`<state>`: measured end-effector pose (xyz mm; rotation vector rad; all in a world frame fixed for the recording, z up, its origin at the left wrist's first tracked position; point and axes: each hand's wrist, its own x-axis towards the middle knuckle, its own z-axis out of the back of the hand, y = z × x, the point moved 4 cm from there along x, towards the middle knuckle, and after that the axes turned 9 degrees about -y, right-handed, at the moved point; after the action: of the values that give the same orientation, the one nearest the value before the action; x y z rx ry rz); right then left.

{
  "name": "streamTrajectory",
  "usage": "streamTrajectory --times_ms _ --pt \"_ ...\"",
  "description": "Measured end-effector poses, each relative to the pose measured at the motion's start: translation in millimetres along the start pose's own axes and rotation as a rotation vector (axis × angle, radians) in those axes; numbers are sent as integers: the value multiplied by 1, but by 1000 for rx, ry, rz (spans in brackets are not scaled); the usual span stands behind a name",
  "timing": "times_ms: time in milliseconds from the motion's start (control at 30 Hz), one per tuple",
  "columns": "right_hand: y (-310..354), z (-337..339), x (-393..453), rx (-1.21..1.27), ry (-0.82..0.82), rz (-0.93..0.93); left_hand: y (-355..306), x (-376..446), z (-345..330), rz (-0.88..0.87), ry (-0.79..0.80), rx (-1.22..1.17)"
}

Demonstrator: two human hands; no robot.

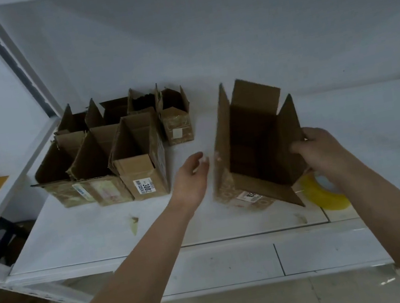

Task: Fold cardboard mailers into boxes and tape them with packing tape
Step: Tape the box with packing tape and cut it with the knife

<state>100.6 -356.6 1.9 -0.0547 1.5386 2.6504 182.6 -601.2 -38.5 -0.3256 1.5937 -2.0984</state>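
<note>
Open-topped cardboard box [256,147] stands on tabletop [102,236]. Right hand [323,149] grips box's right flap. Left hand [192,176], fingers relaxed, empty, hovers just left of box.

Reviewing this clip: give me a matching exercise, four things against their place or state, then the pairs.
Things:
1. left hand
2. right hand
3. tape roll
4. box labelled 300

States:
A. holds a flap of the open box
B. stands in the group of finished boxes at the left
C. open, beside the box, holding nothing
D. yellow, lying on the shelf under the right wrist

Pairs: 1-C, 2-A, 3-D, 4-B
</note>
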Motion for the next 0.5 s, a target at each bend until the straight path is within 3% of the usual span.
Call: streamTrajectory --times_ms 133,300,433,500 --pt "24 -8 17 -215 0 47 -23 3 8 -137 88 -61" --pt "46 -12 32 -302 69 134 -47 11 14 -355 154 212" --pt "33 -9 19 -474 268 86 -48 22 12 -239 90 278" --pt "20 -11 11 -498 376 43 -43 22 6 -142 155 264"
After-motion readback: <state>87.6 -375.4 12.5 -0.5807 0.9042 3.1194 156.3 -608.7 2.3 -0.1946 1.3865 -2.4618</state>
